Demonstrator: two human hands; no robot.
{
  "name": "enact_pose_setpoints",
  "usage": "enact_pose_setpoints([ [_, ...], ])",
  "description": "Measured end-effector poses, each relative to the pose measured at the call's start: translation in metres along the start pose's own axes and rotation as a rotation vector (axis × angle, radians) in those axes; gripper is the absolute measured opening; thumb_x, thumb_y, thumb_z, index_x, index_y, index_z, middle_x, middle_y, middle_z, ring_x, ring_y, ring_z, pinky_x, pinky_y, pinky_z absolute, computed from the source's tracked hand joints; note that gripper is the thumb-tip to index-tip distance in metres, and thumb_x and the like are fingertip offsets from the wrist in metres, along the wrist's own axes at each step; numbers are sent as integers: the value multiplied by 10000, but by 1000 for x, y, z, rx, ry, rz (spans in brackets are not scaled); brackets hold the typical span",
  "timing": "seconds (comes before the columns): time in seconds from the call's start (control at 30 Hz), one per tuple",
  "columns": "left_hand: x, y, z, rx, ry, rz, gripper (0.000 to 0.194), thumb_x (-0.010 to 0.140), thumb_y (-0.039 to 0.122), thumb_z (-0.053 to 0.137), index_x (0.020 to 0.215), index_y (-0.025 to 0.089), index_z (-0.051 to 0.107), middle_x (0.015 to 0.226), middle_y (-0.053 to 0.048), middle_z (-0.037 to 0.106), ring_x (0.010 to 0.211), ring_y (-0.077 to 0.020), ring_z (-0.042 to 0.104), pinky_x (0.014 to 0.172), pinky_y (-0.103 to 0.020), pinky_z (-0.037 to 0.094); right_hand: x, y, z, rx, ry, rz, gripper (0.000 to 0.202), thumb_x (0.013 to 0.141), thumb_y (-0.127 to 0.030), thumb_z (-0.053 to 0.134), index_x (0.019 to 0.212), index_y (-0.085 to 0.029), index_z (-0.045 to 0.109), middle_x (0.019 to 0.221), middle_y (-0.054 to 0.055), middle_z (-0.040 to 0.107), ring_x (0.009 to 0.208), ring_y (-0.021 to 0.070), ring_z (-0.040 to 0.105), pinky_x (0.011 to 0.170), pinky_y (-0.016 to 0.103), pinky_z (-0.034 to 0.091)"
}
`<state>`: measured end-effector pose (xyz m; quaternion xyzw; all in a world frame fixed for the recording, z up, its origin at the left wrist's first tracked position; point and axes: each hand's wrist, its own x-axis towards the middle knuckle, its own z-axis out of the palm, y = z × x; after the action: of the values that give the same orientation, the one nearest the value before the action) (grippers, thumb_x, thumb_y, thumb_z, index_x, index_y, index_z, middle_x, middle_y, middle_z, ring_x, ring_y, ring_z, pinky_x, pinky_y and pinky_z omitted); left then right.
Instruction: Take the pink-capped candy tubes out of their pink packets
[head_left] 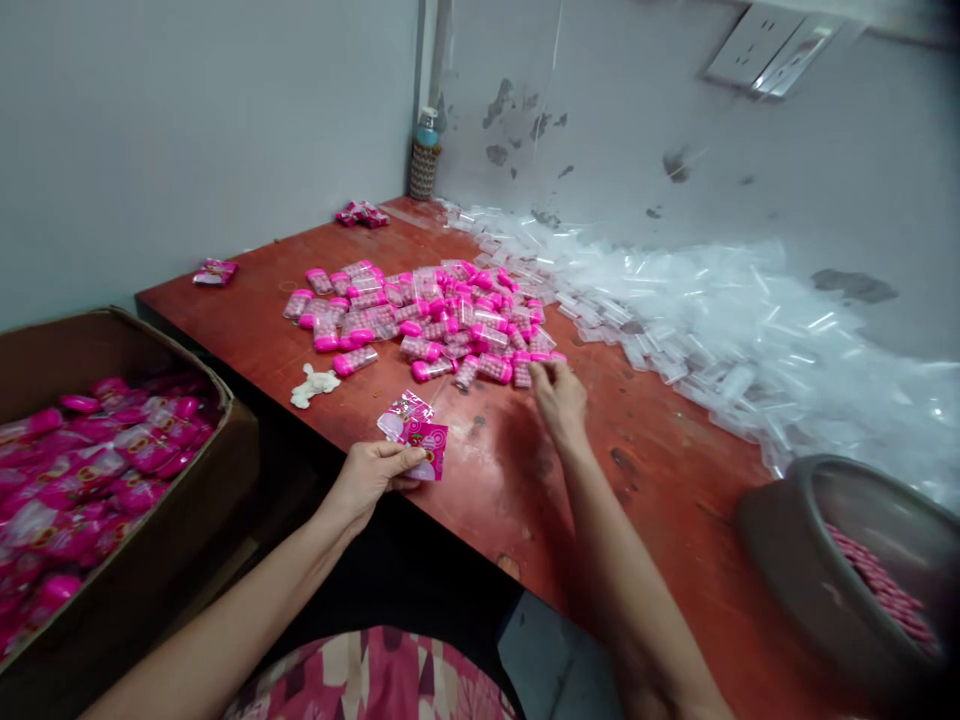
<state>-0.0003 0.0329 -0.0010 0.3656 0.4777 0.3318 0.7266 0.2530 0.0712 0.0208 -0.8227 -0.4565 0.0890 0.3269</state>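
Packet (435,448) pinched in left hand (371,475) — right hand (560,402) at pink-capped bottles (439,327), cannot tell its grip.

No wording can be read. Printing is seen on the pink packet (435,442) below the frame's centre and on the bottles (142,447) at lower left, too small to be deciphered.
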Motion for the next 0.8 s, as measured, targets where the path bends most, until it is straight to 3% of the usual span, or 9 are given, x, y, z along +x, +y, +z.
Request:
enact_pose_setpoints([
  [0.07, -2, -2, 2, -36, 9, -19, 208, 598, 283, 714, 655, 87, 674, 622, -60, 651, 565, -118, 595, 542, -195, 502, 37, 11, -8, -108, 62, 100, 424, 789, -452, 415, 1007, -129, 581, 1040, 183, 597, 978, 282, 536, 797, 388, 390],
  [0.17, -5, -4, 2, -107, 33, -37, 193, 598, 263, 718, 646, 85, 660, 625, -58, 648, 560, -112, 593, 511, -180, 495, 73, 27, -10, -190, 49, 220, 467, 752, -444, 464, 954, -50, 608, 1026, 290, 567, 1011, 369, 507, 780, 465, 375],
  [0.3, -4, -3, -4, -269, 109, -28, 168, 614, 235, 711, 624, 89, 628, 601, -36, 629, 527, -95, 577, 484, -179, 498, 77, 45, -7, -184, -86, 243, 406, 701, -455, 520, 734, -76, 664, 804, 235, 644, 846, 344, 588, 674, 390, 417],
  [0.47, -1, 0, -3, -492, 140, -20, 118, 682, 204, 659, 677, 97, 610, 604, -20, 612, 521, -89, 572, 499, -206, 522, 34, 58, -15, -64, -183, 110, 335, 675, -470, 552, 717, -152, 652, 682, 74, 664, 688, 225, 610, 586, 276, 412],
  [0.57, 0, 1, 7, -576, 121, -33, 91, 708, 171, 630, 670, 96, 596, 615, -28, 616, 539, -99, 588, 524, -221, 531, -4, 51, -21, -8, -79, 55, 375, 708, -486, 518, 863, -155, 599, 798, 74, 661, 744, 206, 597, 619, 275, 417],
  [0.63, 1, 2, 14, -628, 128, -45, 72, 717, 158, 619, 689, 97, 594, 622, -29, 619, 555, -109, 599, 547, -236, 535, -32, 39, -23, 150, 10, 21, 384, 740, -484, 497, 953, -167, 530, 833, 70, 651, 732, 187, 594, 619, 277, 428],
  [0.67, 2, 3, 17, -654, 139, -52, 65, 717, 156, 620, 704, 98, 594, 622, -28, 620, 560, -114, 604, 555, -244, 536, -46, 31, -23, 287, -8, 10, 369, 751, -479, 495, 966, -178, 503, 808, 57, 647, 673, 172, 593, 582, 270, 434],
  [0.8, 6, 3, 26, -737, 168, -59, 92, 707, 176, 636, 745, 111, 584, 650, -34, 630, 595, -136, 620, 606, -285, 535, -101, -4, -18, 754, -297, 46, 297, 766, -439, 523, 938, -203, 466, 733, 15, 627, 514, 123, 554, 455, 230, 425],
])
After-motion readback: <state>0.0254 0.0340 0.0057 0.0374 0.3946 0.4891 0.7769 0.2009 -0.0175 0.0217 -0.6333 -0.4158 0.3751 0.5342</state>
